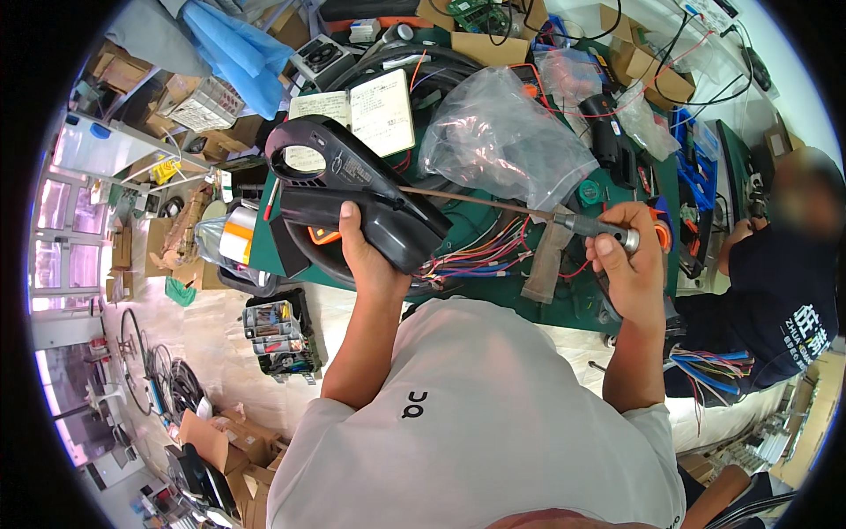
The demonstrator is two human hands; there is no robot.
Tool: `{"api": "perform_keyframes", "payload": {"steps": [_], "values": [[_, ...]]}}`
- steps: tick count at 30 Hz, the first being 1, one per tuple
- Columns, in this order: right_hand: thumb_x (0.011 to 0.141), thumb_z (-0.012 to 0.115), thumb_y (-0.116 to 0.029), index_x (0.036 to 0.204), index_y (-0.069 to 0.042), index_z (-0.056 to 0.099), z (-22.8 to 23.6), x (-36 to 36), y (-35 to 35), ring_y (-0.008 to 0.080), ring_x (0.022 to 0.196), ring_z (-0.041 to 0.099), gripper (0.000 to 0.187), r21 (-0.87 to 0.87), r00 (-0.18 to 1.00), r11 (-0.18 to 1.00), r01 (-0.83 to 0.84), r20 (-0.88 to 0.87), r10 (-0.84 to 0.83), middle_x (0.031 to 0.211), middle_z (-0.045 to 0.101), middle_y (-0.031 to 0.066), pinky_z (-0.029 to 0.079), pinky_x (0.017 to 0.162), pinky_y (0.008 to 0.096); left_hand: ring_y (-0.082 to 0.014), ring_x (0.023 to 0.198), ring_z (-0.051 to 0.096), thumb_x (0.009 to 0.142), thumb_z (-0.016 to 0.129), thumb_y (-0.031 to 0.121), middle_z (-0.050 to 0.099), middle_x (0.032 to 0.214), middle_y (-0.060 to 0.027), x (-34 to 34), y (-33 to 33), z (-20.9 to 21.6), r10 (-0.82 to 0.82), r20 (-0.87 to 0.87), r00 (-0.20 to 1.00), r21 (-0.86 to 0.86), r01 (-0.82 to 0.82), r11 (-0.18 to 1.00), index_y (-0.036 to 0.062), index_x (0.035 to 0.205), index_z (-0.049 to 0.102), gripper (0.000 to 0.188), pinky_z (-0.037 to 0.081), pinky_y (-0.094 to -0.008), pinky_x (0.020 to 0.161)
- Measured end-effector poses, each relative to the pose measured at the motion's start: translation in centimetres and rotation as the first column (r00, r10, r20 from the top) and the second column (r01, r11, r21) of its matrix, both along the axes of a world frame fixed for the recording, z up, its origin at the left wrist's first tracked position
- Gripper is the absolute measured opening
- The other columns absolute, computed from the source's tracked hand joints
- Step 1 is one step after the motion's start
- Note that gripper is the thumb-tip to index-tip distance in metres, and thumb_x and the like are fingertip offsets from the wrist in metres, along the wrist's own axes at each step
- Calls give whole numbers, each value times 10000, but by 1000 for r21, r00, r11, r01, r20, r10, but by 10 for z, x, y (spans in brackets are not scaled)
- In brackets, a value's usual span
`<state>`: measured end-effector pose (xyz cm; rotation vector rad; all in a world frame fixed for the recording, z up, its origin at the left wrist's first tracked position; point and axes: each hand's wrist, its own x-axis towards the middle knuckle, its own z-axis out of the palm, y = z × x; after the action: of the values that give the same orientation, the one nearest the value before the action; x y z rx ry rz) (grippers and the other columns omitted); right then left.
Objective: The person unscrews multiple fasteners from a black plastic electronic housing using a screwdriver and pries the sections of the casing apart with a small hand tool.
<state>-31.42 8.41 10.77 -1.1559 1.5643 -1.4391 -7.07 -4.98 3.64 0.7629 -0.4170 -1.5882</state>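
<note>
The left hand (366,256) grips a black handheld vacuum body (352,189) above the table (493,291). The right hand (627,256) is closed around a long screwdriver (529,212), its tip reaching into the body.

I see a big clear plastic bag (502,132) on the green table (493,295). Brown cardboard boxes (648,70) sit at the far right. More brown boxes (225,445) lie on the floor.

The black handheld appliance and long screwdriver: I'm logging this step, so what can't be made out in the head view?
- Screwdriver tip: hidden inside the black appliance; no screw shows.
- Appliance underside: covered by the left hand.
- Screwdriver handle: mostly wrapped by the right hand.
- Open notebook writing: too small.
</note>
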Motion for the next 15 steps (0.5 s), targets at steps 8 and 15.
{"api": "perform_keyframes", "payload": {"steps": [8,15], "values": [[897,617,-335,821,-4,526,3,-7,-1,64,603,515,352,120,990,992,-26,-137,43,642,569,41,393,539,204,-210,896,615,879,514,491,610,996,-68,3,-2,-5,-6,33,999,23,6,1000,105,1152,508,473,510,-360,808],[892,622,-364,951,-27,509,-1,-14,2,58,694,519,361,305,979,951,-50,-176,108,820,605,36,402,617,192,-232,958,601,897,524,447,591,1052,-99,7,-2,-8,-60,-16,998,20,61,998,68,1196,464,486,498,-377,859]]}}
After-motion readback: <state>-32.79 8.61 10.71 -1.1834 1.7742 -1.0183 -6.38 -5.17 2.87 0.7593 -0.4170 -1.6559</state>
